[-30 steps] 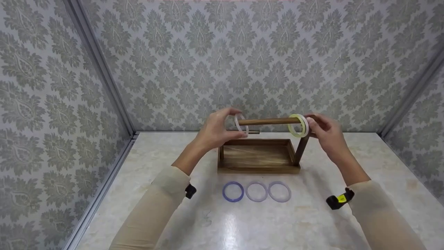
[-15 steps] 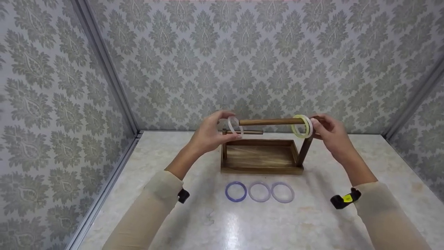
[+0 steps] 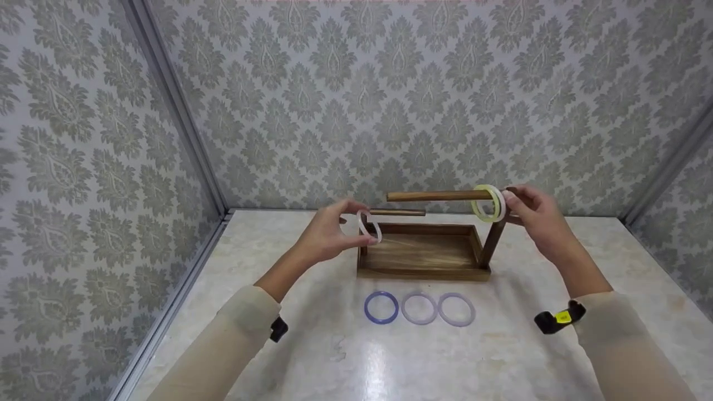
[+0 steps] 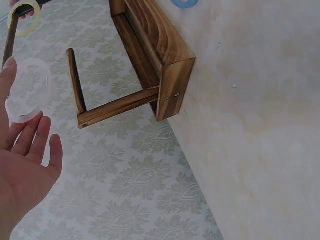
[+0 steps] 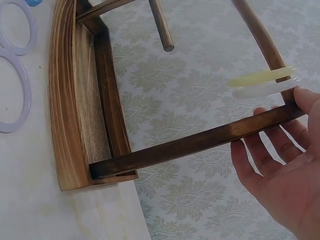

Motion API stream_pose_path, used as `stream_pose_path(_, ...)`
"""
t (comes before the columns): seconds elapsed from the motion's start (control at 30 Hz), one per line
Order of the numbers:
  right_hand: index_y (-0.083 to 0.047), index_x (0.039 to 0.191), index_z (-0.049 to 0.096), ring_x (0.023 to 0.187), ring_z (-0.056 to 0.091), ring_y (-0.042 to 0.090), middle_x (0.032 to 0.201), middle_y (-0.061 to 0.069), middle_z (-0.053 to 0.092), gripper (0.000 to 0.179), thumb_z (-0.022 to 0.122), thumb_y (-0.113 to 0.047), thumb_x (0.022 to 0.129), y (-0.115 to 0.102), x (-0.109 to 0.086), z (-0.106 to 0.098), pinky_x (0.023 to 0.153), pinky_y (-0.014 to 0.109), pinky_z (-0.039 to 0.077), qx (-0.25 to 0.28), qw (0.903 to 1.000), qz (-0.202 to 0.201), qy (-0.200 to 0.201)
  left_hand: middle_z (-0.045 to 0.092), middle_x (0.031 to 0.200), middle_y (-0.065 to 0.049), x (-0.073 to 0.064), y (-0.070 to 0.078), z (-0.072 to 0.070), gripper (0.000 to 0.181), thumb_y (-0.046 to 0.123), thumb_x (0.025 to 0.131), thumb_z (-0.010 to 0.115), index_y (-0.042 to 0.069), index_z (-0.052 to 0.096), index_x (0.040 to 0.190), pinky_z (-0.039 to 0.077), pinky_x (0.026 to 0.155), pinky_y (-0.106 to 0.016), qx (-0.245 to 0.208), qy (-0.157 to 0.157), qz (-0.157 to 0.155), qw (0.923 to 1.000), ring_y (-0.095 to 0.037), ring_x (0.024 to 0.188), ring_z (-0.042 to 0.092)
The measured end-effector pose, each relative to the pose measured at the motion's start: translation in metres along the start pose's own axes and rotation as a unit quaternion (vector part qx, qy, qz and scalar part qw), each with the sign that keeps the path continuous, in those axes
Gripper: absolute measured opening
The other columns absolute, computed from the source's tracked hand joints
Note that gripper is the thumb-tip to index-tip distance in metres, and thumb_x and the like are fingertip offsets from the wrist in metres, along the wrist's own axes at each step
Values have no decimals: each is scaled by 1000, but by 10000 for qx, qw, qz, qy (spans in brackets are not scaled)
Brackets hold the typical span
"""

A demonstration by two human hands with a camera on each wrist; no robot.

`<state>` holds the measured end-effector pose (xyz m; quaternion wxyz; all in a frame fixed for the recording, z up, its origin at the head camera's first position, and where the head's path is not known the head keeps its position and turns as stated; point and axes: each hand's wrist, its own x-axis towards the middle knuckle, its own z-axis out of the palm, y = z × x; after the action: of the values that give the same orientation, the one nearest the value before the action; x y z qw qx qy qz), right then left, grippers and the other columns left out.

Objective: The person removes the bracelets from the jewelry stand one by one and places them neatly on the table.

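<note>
1. On the pale marbled table [image 3: 345, 362], a glossy blue-violet ring [image 3: 381, 322] and two pale lilac rings [image 3: 419, 323] lie in a row.
2. Behind them, toward the table's far edge, stands a brown wooden tray [image 3: 423, 274] with a post at each end.
3. The left hand [image 3: 326, 231] pinches a translucent white ring [image 4: 48, 87] between thumb and fingers, off the upper wooden bar's [image 3: 434, 196] free left end.
4. The right hand [image 3: 537, 214] grips the top of the right post [image 3: 493, 245]; beside it, a yellow-green ring [image 5: 252, 79] and a milky white ring [image 5: 255, 91] hang round that bar.
</note>
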<state>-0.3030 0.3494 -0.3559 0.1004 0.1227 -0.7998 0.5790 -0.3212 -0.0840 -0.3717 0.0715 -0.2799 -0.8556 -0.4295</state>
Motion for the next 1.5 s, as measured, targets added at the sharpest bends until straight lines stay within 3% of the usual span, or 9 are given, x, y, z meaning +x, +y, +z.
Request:
stream_pose_path(0.23, 3, 138, 57, 113, 67, 13, 128, 14, 66, 53, 57, -42, 109, -1, 2, 3, 93, 25, 58, -124, 9999, 2, -16, 69, 131, 6, -18, -12, 20, 64, 40, 81, 95, 15, 66, 133, 51, 104, -41, 85, -158, -59, 9998, -17, 125, 61)
stream_pose_path(0.37, 3, 139, 56, 115, 67, 14, 129, 13, 65, 54, 57, -42, 109, -2, 1, 2, 94, 24, 57, -101, 9999, 25, -14, 70, 128, 5, -27, -11, 31, 66, 40, 79, 96, 15, 66, 132, 51, 102, -40, 30, -440, 42, 9990, -18, 122, 62)
stream_pose_path(0.63, -1, 140, 57, 116, 67, 16, 125, 4, 67, 53, 59, -43, 109, -1, 0, 0, 93, 23, 57, -63, 9998, 108, 127, 69, 122, 11, -48, -7, 52, 66, 43, 77, 97, 17, 68, 131, 53, 99, -37, -89, -1003, 290, 9945, -16, 115, 64)
stream_pose_path(0.83, 2, 139, 57, 114, 68, 17, 123, 6, 67, 53, 59, -40, 109, 0, 1, 1, 92, 24, 58, 2, 9999, 12, 133, 70, 130, 7, -66, -9, 71, 67, 41, 77, 97, 15, 68, 131, 52, 106, -43, 70, -1341, 631, 9889, -15, 124, 63)
stream_pose_path(1.03, 2, 136, 59, 110, 68, 16, 120, 4, 68, 50, 60, -39, 109, 2, 1, 1, 91, 25, 59, 37, 9999, 1, 153, 72, 131, 3, -83, -11, 88, 67, 43, 75, 97, 14, 69, 129, 51, 107, -39, 175, -1572, 917, 9832, -14, 124, 64)
stream_pose_path(1.23, 2, 136, 59, 108, 68, 15, 119, 3, 68, 50, 60, -39, 109, 2, 0, 1, 90, 25, 59, 6, 9998, -2, 186, 72, 130, 5, -91, -13, 94, 67, 42, 76, 97, 12, 70, 129, 54, 104, -42, 32, -1756, 855, 9807, -9, 124, 64)
stream_pose_path(1.5, 0, 137, 59, 112, 67, 17, 123, 7, 67, 53, 59, -44, 108, 0, -1, 3, 92, 24, 58, -81, 9997, -23, 220, 74, 123, 1, -99, -21, 97, 63, 38, 75, 98, 11, 71, 125, 54, 103, -36, -96, -1790, 840, 9802, -10, 116, 66)
